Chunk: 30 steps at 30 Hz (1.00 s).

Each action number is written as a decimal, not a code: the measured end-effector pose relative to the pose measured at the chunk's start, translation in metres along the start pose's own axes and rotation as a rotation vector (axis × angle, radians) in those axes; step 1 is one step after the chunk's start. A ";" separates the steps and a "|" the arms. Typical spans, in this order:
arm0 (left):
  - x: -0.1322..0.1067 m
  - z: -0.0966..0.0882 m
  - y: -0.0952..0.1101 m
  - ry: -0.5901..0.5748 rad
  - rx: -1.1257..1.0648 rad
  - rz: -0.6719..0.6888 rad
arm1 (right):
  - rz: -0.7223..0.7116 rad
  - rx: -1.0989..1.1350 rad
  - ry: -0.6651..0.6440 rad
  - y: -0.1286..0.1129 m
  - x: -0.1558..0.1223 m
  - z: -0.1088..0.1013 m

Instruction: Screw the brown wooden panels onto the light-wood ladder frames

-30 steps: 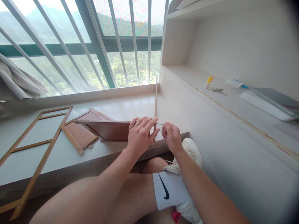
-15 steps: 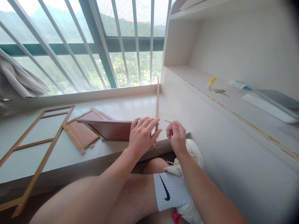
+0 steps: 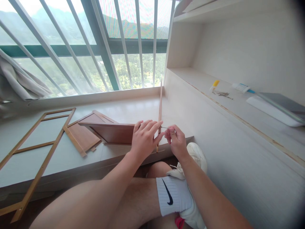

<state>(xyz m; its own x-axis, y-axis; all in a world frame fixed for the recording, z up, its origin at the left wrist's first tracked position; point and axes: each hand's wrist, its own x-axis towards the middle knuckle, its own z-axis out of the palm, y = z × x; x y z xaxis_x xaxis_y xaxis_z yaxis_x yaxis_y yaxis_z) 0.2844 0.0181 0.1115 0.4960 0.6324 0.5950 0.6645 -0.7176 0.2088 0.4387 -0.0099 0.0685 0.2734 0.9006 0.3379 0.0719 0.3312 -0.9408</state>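
The left hand (image 3: 147, 135) lies spread over the brown panel (image 3: 116, 133), at its 9 o'clock, and the strip (image 3: 160, 106); towards 3 o'clock the right hand (image 3: 176, 140) pinches a thin rod (image 3: 164, 127) at the strip. Probably fastening; turning would need straight alignment.

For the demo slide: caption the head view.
Left hand on the brown panel, right hand holding a thin rod at the upright board.

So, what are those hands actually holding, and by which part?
The right hand pinches a thin metal rod by its right end. The left hand covers one end of the brown panel; any grip is hidden.
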 end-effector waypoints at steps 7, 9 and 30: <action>0.000 0.002 -0.001 0.009 0.007 0.004 | -0.003 0.000 0.007 0.001 0.002 0.000; -0.001 0.002 -0.001 0.008 0.006 0.002 | -0.007 -0.022 -0.002 0.002 0.002 -0.002; 0.003 -0.004 -0.006 0.002 -0.002 0.000 | 0.118 0.155 0.025 0.008 0.006 0.005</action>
<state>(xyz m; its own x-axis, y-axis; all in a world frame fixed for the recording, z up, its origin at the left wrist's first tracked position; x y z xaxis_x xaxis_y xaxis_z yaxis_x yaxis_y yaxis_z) 0.2801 0.0232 0.1154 0.4945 0.6321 0.5966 0.6633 -0.7180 0.2110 0.4362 -0.0004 0.0633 0.2951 0.9292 0.2225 -0.1098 0.2643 -0.9582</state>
